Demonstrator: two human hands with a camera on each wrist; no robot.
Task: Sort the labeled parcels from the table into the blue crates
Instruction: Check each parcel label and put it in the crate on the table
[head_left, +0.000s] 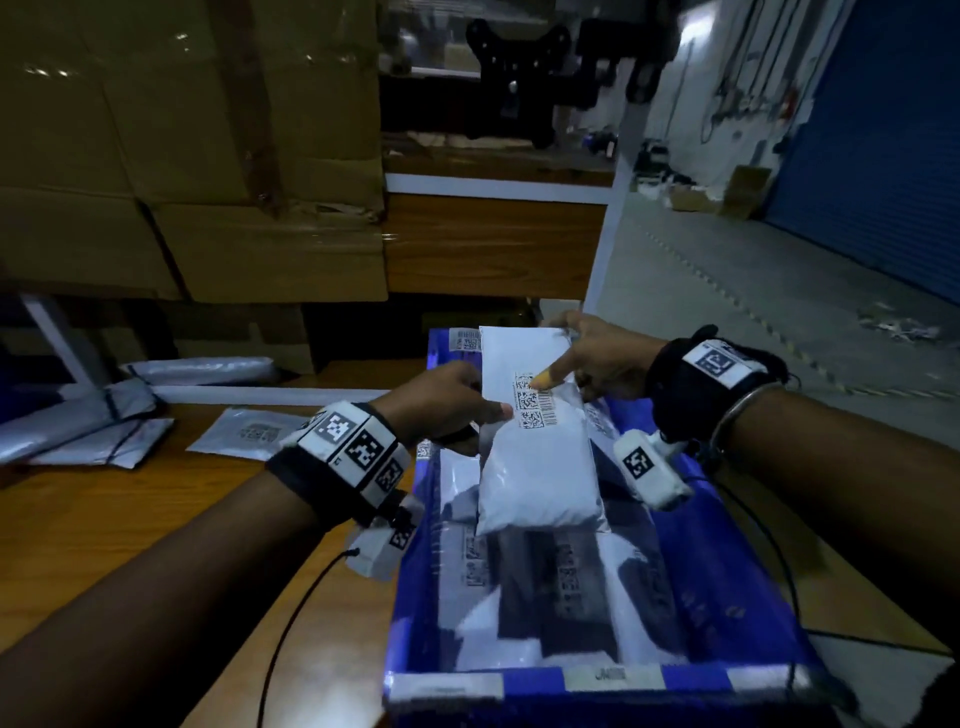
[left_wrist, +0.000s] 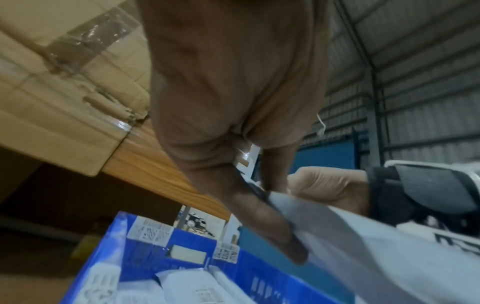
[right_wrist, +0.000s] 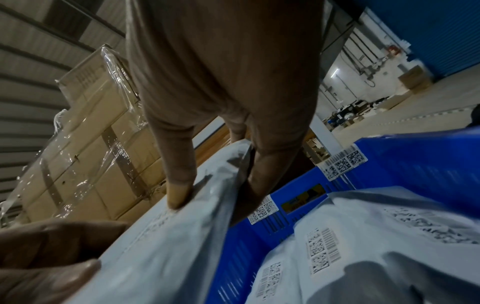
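Observation:
A white parcel (head_left: 537, 462) with a barcode label (head_left: 532, 400) hangs tilted above the blue crate (head_left: 597, 680). My left hand (head_left: 483, 421) pinches its left edge, thumb on top. My right hand (head_left: 558, 358) grips its far right corner, thumb pressing on the label. In the left wrist view my left hand (left_wrist: 278, 205) holds the parcel (left_wrist: 376, 257) over the crate (left_wrist: 145, 242). In the right wrist view my right hand (right_wrist: 215, 193) clamps the parcel (right_wrist: 168, 246), thumb above and fingers beneath. Several labeled parcels (head_left: 519, 587) lie inside the crate (right_wrist: 415, 156).
More grey and white parcels (head_left: 249, 434) lie on the wooden table (head_left: 130, 519) at the left, some piled at its far left (head_left: 78, 421). Wrapped cardboard boxes (head_left: 208, 156) are stacked behind the table. Open concrete floor (head_left: 779, 322) lies to the right.

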